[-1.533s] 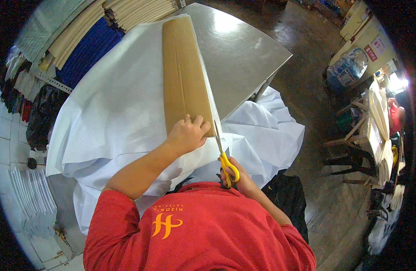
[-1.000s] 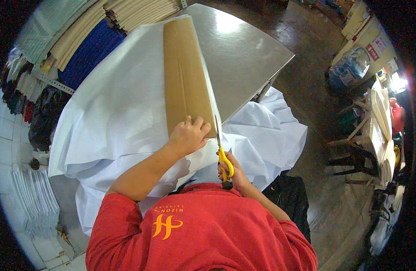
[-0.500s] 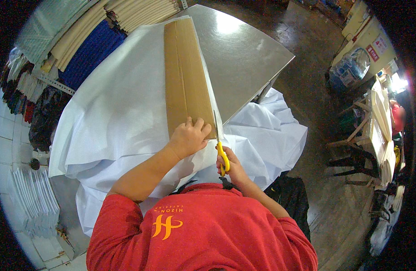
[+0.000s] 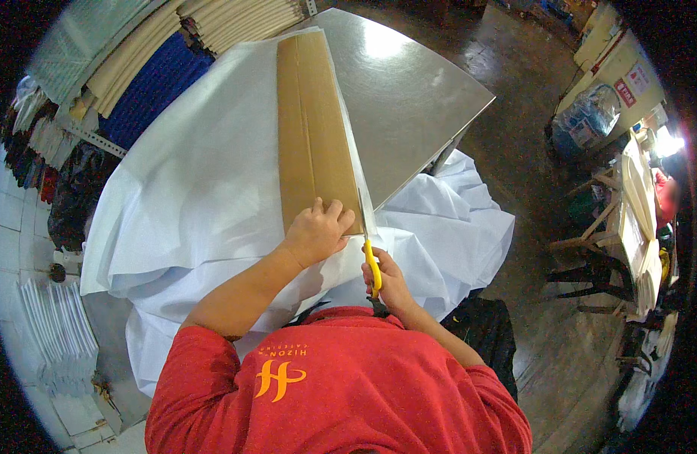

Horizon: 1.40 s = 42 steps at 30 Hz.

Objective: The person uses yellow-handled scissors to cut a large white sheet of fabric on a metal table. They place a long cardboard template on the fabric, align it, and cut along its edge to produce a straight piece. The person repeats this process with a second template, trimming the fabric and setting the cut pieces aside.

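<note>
A long brown cardboard strip (image 4: 309,113) lies lengthwise on white fabric (image 4: 189,174), which is spread over a metal-topped table (image 4: 409,91). My left hand (image 4: 318,229) presses the strip's near end, with its fingers bent and bunched at the edge. Yellow-handled scissors (image 4: 372,266) are gripped in my right hand (image 4: 390,284). Their blades point away from me along the strip's right edge, at the fabric's margin. Exactly how far apart the blades are is hard to make out. Loose white fabric (image 4: 447,219) hangs in folds on the right.
Folded cream cloths (image 4: 239,23) and blue cloths (image 4: 153,91) are stacked on shelving at the back left. A pile of folded white cloth (image 4: 58,325) stands at the left. Across the floor on the right is a wooden stand (image 4: 602,208) with cream material over it.
In my right hand the scissors' yellow handles now look narrower, their loops less visible. My left hand keeps its place on the cardboard strip.
</note>
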Tool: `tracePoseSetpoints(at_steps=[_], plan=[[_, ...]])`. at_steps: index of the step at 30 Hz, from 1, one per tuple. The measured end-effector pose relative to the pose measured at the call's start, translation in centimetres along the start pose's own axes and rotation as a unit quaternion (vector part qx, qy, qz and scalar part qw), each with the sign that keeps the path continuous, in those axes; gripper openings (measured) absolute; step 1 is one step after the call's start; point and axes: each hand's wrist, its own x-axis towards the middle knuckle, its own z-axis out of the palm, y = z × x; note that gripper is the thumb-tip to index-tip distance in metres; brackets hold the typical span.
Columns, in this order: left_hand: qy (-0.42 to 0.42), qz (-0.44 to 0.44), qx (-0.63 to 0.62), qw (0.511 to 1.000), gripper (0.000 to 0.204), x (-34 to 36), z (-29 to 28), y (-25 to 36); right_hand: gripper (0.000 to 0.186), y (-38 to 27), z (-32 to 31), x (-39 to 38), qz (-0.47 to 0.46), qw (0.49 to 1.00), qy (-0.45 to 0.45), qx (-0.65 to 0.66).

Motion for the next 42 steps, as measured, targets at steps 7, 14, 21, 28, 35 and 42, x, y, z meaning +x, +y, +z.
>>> tracePoseSetpoints(at_steps=[7, 14, 21, 28, 35, 42], plan=[[0.022, 0.009, 0.001, 1.000, 0.046, -0.1, 0.2, -0.1, 0.048, -0.1, -0.1, 0.1, 0.001, 0.999, 0.009, -0.039], [0.023, 0.007, 0.002, 1.000, 0.047, -0.2, 0.3, -0.1, 0.040, -0.9, -0.3, 0.6, -0.004, 0.999, 0.009, -0.030], [0.032, 0.004, 0.003, 0.999, 0.047, -0.2, -0.4, -0.1, 0.039, -2.1, 0.0, 1.6, -0.034, 0.999, -0.001, -0.016], [0.045, 0.004, -0.007, 0.999, 0.047, -0.3, -0.6, -0.1, 0.041, -2.2, 0.2, 1.9, -0.032, 0.999, 0.004, -0.003], [0.034, 0.008, -0.009, 0.999, 0.046, -0.2, -0.5, -0.1, 0.043, -1.8, 0.1, 2.0, -0.033, 0.999, 0.010, -0.004], [0.031, 0.008, -0.001, 0.999, 0.047, -0.3, -0.4, 0.0, 0.042, -2.0, -0.4, 2.3, -0.025, 0.998, 0.006, -0.064]])
